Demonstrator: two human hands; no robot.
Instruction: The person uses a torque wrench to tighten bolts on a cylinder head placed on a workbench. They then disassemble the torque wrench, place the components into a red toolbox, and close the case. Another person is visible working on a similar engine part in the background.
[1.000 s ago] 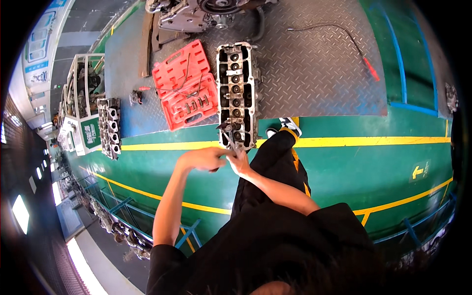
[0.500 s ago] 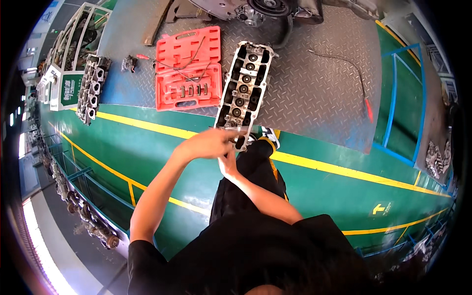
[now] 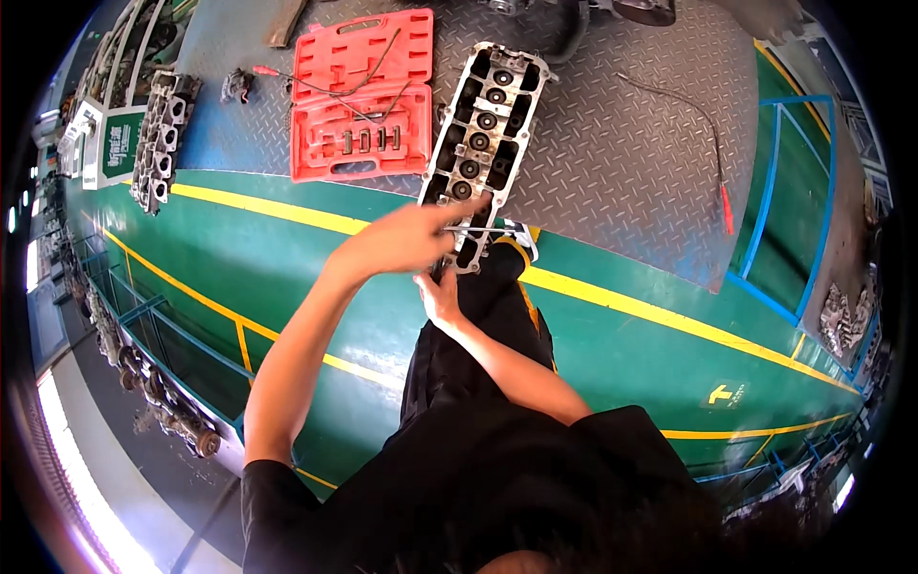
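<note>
A long metal cylinder head (image 3: 513, 137) lies lengthwise in front of me, its near end jutting past the edge of the plate-topped table. My left hand (image 3: 400, 239) is over that near end, index finger stretched across it. A thin metal rod (image 3: 483, 230) sticks out to the right from beneath its other fingers, which appear to pinch it. Below, my right hand (image 3: 440, 298) grips the cylinder head's near end; its fingertips are partly hidden.
An open red tool case (image 3: 311, 158) with sockets lies left of the cylinder head. A red-handled cable (image 3: 717, 153) lies to the right. Another cylinder head (image 3: 163, 143) stands at the left edge of the table (image 3: 631, 182). Blue railings (image 3: 762, 220) stand to the right.
My left hand has moved a little farther over the cylinder head, its index finger reaching out more. The thin rod shows more plainly now. The whole view has shifted slightly.
</note>
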